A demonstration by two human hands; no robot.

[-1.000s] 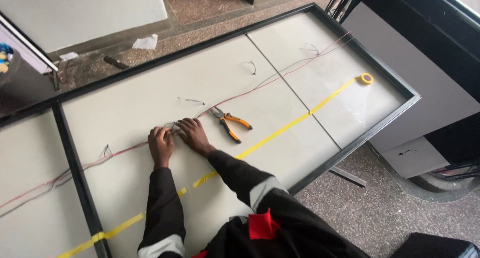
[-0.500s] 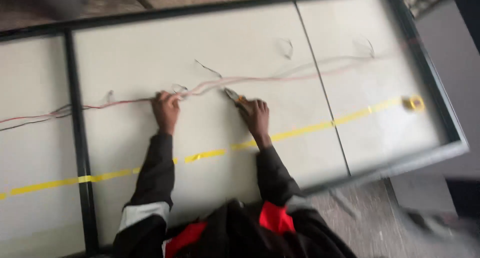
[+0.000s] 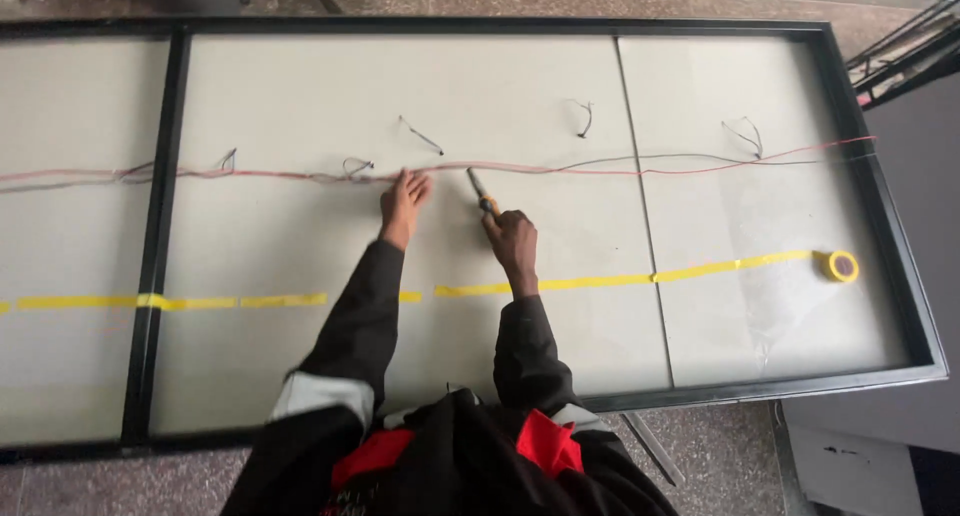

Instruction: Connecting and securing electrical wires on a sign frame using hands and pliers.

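Half a second ago the right hand (image 3: pixel 512 238) was only arriving at the pliers; now it is clenched around the orange handles, with the pliers (image 3: pixel 481 191) lifted so that their dark tip points up at the wire (image 3: pixel 300 174), very close to it or just touching (too small to tell). A second ago the pliers lay loose on the panel to the right of both hands, which were bunched together at the wire. The left hand (image 3: pixel 403 199) has stayed on the line: it lies flat, fingers spread and released, pressing the reddish wire down just left of the pliers' tip. So the tool has been fetched and brought to the spot that the left hand pins, which suggests work on the wire at that point. The wire runs across the whole panel (image 3: pixel 300 96), pale and flat in a black frame (image 3: pixel 165 226), with short dark wire ends sticking up along it. A strip of yellow tape (image 3: pixel 560 284) crosses the panel nearer the person and ends at a tape roll (image 3: pixel 840 266) at the right. The panel stands over a speckled stone floor (image 3: pixel 700 446), with a grey cabinet (image 3: pixel 900 376) at the right edge.
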